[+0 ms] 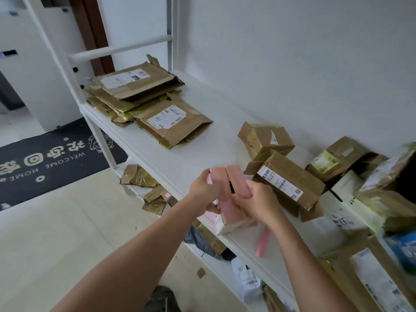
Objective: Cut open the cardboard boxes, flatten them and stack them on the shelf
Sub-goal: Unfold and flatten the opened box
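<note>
Both hands point(203, 190) point(258, 200) grip the pink box point(234, 188), its length pointing away.

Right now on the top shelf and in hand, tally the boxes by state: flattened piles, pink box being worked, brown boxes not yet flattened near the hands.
Flattened piles: 2
Pink box, held in both hands: 1
Brown unflattened boxes nearest the hands: 2
Total: 5
Boxes farther right are too blurred to count.
</note>
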The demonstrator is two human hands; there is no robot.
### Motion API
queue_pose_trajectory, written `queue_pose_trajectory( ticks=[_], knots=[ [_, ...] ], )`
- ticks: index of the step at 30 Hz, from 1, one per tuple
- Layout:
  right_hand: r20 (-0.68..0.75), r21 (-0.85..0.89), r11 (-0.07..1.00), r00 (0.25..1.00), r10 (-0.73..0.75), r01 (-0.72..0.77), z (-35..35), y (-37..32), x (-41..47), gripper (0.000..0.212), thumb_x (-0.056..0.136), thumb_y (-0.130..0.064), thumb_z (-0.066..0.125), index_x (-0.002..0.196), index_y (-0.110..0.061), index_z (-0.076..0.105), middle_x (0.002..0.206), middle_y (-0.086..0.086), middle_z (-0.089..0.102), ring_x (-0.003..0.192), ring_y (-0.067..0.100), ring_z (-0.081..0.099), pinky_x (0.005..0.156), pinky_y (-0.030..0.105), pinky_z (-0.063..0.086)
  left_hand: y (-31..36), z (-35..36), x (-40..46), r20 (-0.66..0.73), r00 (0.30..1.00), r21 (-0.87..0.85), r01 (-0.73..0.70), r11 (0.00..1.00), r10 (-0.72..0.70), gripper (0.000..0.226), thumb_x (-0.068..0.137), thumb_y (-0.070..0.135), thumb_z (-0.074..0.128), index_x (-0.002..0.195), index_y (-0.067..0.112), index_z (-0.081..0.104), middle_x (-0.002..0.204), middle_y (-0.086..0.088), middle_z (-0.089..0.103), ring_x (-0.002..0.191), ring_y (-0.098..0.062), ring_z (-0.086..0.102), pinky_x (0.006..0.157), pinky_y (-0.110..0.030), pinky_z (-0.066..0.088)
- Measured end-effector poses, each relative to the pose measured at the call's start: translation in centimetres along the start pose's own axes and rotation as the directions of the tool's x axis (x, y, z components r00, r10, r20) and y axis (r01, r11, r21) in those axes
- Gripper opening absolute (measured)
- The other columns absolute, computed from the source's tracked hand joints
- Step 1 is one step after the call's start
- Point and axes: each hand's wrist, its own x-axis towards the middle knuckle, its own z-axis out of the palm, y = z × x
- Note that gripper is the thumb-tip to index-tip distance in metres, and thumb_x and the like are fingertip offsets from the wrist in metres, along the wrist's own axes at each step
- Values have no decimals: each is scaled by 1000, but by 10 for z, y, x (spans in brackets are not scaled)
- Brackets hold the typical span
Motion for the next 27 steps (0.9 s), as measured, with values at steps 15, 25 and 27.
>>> queue_pose_trajectory(
  ticks=[15,25,27],
  knots=[
    [239,645,740,970,39,-189,-32,25,-2,13,98,-30,53,102,-28,64,91,-20,75,82,-11,66,76,19,55,3,0,4,45,999,-1,27,1000,-27,93,82,-13,65,150,40,30,134,-8,53,95,-40,68,67,-47,62],
    [266,655,718,961,75,-237,-40,22,-2,18,105,-24,43,118,-29,55,86,-19,72,89,-9,62,93,46,50,5,2,6,43,998,13,38,999,-39,93,83,-10,66,151,40,28,140,-10,51,94,-38,69,59,-42,61],
    [258,664,708,963,85,-240,-39,20,-3,16,105,-23,43,112,-34,52,82,-23,68,92,-10,57,102,49,44,5,3,6,36,999,5,35,999,-35,92,84,-10,65,151,40,29,139,-10,52,86,-34,72,57,-40,60]
  ],
)
